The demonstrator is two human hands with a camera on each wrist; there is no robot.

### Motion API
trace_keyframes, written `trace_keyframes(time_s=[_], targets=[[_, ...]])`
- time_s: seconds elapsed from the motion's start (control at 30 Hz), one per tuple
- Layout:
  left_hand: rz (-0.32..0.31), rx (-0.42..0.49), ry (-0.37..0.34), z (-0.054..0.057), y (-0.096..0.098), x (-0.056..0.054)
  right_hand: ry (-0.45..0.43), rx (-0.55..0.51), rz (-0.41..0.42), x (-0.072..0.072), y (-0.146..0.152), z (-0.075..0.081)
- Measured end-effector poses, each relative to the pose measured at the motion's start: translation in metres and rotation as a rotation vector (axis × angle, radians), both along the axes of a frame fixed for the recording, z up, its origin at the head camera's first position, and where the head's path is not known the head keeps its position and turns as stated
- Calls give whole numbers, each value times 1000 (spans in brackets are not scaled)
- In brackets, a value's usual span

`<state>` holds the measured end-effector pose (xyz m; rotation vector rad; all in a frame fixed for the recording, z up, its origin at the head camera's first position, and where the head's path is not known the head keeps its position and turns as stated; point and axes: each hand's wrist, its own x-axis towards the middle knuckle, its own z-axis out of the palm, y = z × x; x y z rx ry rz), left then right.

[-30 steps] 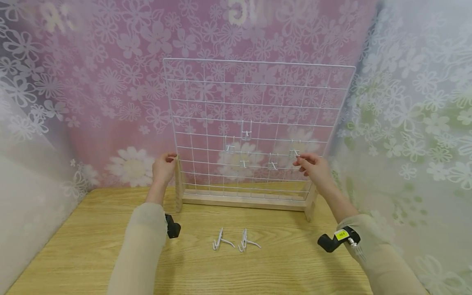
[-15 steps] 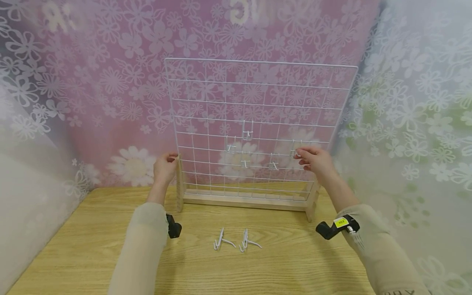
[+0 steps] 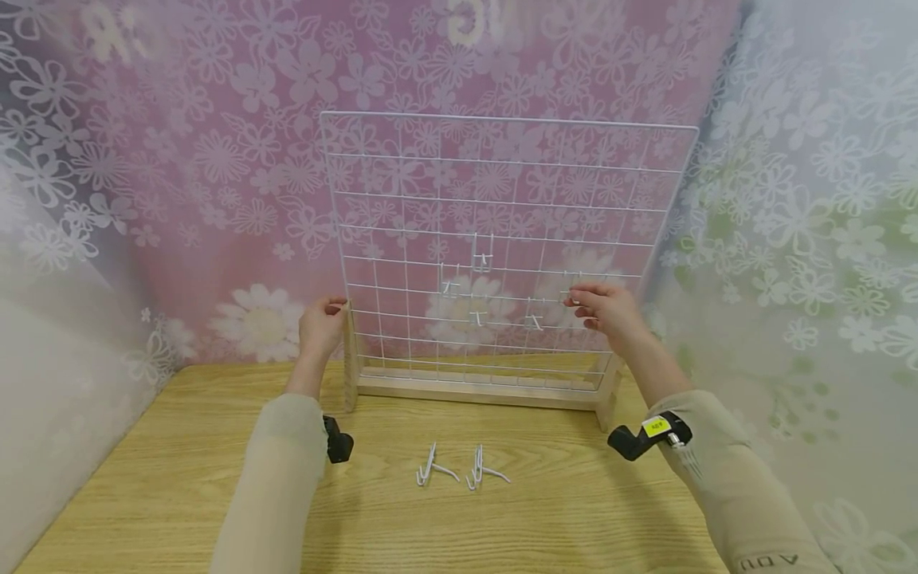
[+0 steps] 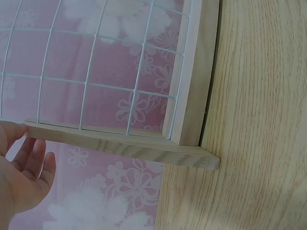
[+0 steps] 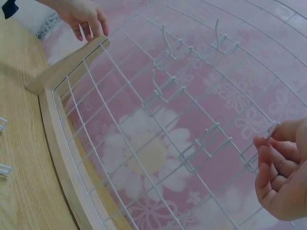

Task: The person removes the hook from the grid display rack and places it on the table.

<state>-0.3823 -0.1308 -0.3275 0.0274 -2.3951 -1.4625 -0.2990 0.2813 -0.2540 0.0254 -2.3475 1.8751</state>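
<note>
My left hand (image 3: pixel 320 325) grips the top of the left wooden upright (image 4: pixel 86 143), thumb on one side in the left wrist view. Between the thumb and fingers of my right hand (image 3: pixel 610 312) is the prong of a white wire hook (image 5: pixel 272 128), low on the right side of the white wire grid (image 3: pixel 509 121). The fingers partly hide this hook. Several more hooks hang on the grid to its left, among them an upper hook (image 3: pixel 484 261) and a lower hook (image 3: pixel 535 322). The grid stands upright in a wooden base (image 3: pixel 476 393).
Two loose white hooks, a left hook (image 3: pixel 430 466) and a right hook (image 3: pixel 479 469), lie on the wood-grain table (image 3: pixel 402 526) before the base. A pink flowered backdrop (image 3: pixel 194 199) is behind the grid, and a pale flowered wall (image 3: pixel 825 319) is on the right.
My right hand has risen from below the right hook to pinch its prong, and the hook has shifted slightly left. The left hand stays on the upright.
</note>
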Motion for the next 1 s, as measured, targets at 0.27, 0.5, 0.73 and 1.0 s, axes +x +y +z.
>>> trace_keyframes(time_s=[0.27, 0.5, 0.73, 1.0], targets=[[-1, 7, 3, -1, 0, 0, 25, -29, 5, 1, 0, 5], [-3, 17, -3, -1, -1, -2, 39, -68, 21, 6, 5, 7], [-4, 21, 5, -1, 0, -3, 58, -94, 43, 10, 8, 11], [-18, 21, -13, 0, -2, 0, 57, 23, 90, 19, 6, 10]])
